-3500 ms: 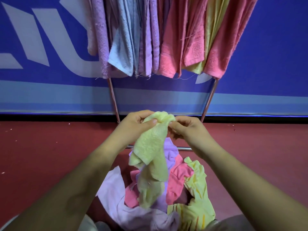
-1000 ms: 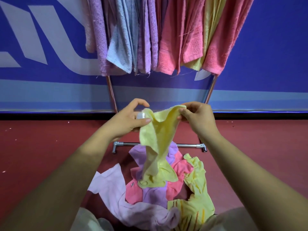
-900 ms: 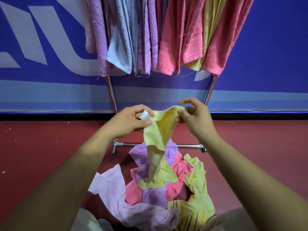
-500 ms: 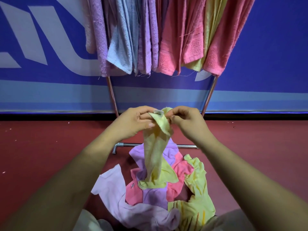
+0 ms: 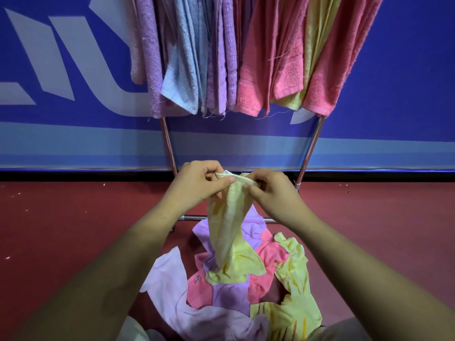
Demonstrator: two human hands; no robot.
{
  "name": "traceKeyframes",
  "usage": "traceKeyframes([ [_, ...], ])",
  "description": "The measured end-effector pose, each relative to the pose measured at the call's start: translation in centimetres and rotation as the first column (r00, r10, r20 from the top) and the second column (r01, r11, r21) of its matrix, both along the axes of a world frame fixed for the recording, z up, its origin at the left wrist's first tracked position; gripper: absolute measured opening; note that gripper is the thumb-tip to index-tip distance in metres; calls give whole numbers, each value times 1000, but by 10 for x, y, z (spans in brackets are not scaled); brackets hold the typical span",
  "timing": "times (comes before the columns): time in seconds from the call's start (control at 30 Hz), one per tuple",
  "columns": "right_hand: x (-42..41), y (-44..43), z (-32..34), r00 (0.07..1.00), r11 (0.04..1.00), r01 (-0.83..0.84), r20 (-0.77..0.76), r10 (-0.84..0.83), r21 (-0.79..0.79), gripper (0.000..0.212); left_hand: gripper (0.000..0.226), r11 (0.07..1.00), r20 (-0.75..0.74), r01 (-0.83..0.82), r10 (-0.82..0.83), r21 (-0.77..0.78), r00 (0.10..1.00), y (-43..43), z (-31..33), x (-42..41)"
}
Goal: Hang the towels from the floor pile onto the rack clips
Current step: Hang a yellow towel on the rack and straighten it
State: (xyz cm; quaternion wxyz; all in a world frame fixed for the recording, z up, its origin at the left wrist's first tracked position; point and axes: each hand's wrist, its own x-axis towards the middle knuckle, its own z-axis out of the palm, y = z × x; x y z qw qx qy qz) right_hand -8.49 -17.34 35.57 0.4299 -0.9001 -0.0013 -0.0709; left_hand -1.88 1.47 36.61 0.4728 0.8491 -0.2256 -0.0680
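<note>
Pile [image 5: 229, 294] on the floor [image 5: 73, 230], nearest. Yellow towel [image 5: 227, 225] rises from it, tail draped on the pile, top edge bunched between both hands. Left hand [image 5: 197, 185] pinches the edge; right hand [image 5: 273, 193] pinches just beside it. White bit [image 5: 227, 172] at the left thumb: label or clip, can't tell. Suggest isolating one corner, flattening it, and lifting the tail clear before going up to the rack [image 5: 309, 148]. Hung towels [image 5: 248, 70] are crowded and the clips are out of view, so find a gap first.
</note>
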Motion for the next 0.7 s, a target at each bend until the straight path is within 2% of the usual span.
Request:
traceKeyframes([
  [0.1,1,-6,7,999,976,47,-18,-44,211,7,22,999,74,-8,5,47,997,4,3,3],
  [0.2,2,-12,11,996,950,80,12,-88,301,14,30,958,159,51,-99,282,982,15,-1,11],
  [0.27,3,-16,12,991,934,113,28,-130,339,16,39,902,135,103,-174,418,975,23,-8,17],
  [0.3,4,-19,13,988,921,129,28,-150,366,17,40,897,109,109,-171,429,979,27,-9,19],
  [0.37,5,-27,14,985,896,145,26,-172,420,19,33,936,31,74,-90,343,995,35,-7,23],
  [0.47,6,-34,17,981,870,161,22,-193,465,18,15,998,-56,-32,35,53,998,37,5,25],
  [0.6,6,-37,21,984,824,148,2,-177,547,3,9,951,-50,-153,145,-269,988,26,12,23],
  [0.7,7,-38,20,979,781,170,-12,-204,601,7,13,902,-40,-175,173,-394,984,23,13,24],
])
